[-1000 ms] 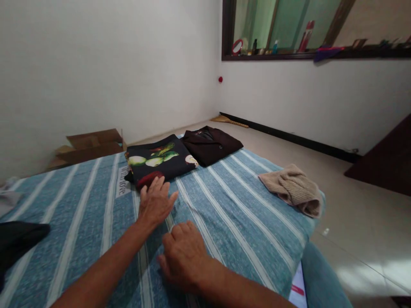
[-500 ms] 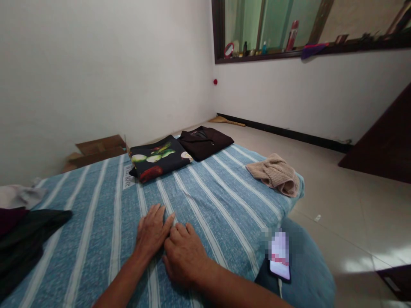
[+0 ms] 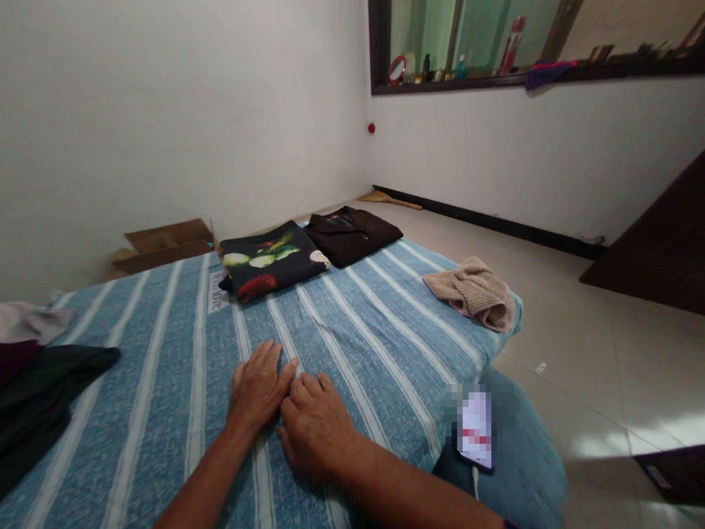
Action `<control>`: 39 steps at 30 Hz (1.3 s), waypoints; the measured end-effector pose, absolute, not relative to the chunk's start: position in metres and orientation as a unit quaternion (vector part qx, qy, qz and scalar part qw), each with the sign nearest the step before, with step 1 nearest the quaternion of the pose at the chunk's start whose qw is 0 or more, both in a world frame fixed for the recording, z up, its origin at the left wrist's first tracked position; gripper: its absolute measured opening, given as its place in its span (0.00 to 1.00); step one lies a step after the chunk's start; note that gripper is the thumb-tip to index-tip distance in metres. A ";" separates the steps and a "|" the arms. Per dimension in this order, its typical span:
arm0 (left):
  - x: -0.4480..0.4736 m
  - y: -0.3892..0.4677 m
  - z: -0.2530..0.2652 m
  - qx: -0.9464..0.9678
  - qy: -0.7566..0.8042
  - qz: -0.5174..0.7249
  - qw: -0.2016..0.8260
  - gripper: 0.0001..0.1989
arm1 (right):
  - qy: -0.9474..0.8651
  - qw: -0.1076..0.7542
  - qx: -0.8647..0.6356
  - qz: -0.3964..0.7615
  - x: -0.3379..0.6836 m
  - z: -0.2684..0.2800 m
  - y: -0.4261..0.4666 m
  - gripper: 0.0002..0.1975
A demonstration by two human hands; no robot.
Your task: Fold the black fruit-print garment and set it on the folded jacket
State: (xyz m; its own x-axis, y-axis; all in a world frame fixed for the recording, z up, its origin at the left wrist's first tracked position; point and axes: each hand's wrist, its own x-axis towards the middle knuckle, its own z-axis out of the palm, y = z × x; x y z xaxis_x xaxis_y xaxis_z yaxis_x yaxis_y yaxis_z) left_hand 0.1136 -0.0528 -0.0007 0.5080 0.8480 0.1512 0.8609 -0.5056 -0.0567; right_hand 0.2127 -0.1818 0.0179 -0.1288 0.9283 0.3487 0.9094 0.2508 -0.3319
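My left hand (image 3: 258, 389) lies flat and palm down on the striped blue bed cover (image 3: 363, 353), its fingers stretched forward and the thumb out to the side. Beside it rests my right hand (image 3: 316, 426), knuckles up and fingers curled down towards the cloth; its fingertips are partly hidden and no object shows in it. The two hands touch or nearly touch near the left thumb. Beyond them lie a folded black cloth with a fruit print (image 3: 275, 261) and a folded dark brown garment (image 3: 355, 235), next to each other.
A crumpled beige towel (image 3: 474, 294) lies at the bed's right corner. A phone (image 3: 476, 433) with a cable rests on a blue seat (image 3: 529, 455). Dark clothes (image 3: 44, 404) are heaped at left. Cardboard boxes (image 3: 165, 250) stand behind the bed; a broom (image 3: 391, 198) lies on the floor.
The view has tilted down slightly, so the far clothes, window and boxes sit a little differently in the picture. Both hands stay in place on the bed cover.
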 end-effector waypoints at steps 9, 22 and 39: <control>0.114 -0.053 0.000 -0.872 -0.478 -0.066 0.079 0.23 | -0.754 0.247 -0.608 0.022 0.215 0.018 -0.183 0.18; 0.115 -0.054 0.000 -0.870 -0.482 -0.069 0.076 0.22 | -0.753 0.255 -0.606 0.032 0.214 0.016 -0.182 0.18; 0.113 -0.056 -0.003 -0.869 -0.483 -0.085 0.058 0.22 | -0.754 0.248 -0.607 0.040 0.213 0.014 -0.182 0.18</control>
